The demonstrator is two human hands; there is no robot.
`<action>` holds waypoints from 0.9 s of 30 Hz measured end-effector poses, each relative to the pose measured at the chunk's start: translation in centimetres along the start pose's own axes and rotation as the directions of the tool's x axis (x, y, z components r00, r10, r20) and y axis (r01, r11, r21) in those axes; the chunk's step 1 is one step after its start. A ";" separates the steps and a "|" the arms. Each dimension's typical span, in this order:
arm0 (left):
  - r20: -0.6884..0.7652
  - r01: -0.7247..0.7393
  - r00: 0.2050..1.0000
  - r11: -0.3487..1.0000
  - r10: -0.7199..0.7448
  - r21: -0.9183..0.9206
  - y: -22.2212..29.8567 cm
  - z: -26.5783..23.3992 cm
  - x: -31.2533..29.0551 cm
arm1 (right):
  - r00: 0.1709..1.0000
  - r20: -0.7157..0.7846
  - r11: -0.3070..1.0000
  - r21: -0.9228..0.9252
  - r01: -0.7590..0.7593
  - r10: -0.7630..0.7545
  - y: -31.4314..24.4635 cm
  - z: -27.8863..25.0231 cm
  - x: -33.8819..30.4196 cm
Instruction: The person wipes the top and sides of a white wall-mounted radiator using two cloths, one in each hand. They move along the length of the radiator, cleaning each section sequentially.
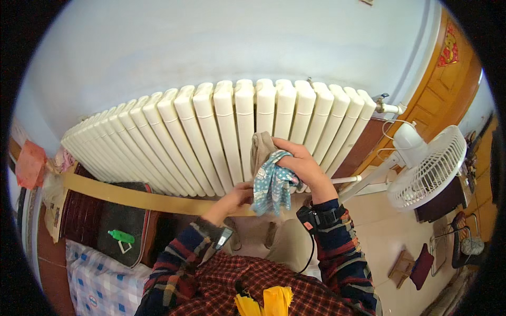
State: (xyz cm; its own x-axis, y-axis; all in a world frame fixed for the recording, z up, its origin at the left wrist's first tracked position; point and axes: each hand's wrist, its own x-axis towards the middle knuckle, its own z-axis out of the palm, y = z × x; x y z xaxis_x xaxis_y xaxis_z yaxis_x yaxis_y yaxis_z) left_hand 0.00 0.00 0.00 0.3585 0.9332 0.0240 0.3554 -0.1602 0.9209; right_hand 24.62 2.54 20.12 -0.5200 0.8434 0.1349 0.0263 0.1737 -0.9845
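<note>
In front of the white radiator [224, 124], my right hand [304, 166] is closed on a bunched blue patterned cloth [270, 187] and a grey-brown cloth [261, 150]. The grey-brown one sticks up above the blue one, and the blue one hangs down in loose folds. Lower and to the left, my left hand [233, 203] has its fingertips at the blue cloth's left edge. Those fingertips are partly hidden behind the fabric, so I cannot tell whether they grip it.
A white fan [429, 171] stands to the right, near a wooden door [440, 92]. Small stools [401, 267] and a chair [464, 237] are farther right. On the left, a green bottle [121, 236] lies on a dark mat [113, 210], beside a blue-and-white checked cloth [105, 279].
</note>
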 end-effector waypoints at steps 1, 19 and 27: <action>0.070 0.321 0.922 0.653 -0.380 -0.686 1.4 0.1 0.7 | 0.999 -0.022 0.992 -0.122 0.030 -0.033 0.0 -0.8 0.2; -0.230 -0.183 0.625 0.427 0.746 0.886 23.1 -11.5 9.3 | 0.645 -0.609 0.508 -0.777 -0.371 -0.461 -1.9 -25.0 10.9; -0.115 -0.123 0.866 0.429 0.487 0.895 25.2 -7.1 21.5 | 0.579 -0.666 0.474 -0.744 -0.471 -0.470 -1.8 -23.5 10.9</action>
State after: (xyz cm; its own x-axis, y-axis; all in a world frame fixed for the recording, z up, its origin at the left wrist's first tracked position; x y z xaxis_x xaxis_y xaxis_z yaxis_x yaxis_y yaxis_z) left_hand 10.52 18.35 26.50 0.3846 0.7670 0.5135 0.8810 -0.4711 0.0439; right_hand 38.94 23.35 26.03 0.2550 0.7457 0.6156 0.8926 0.0633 -0.4464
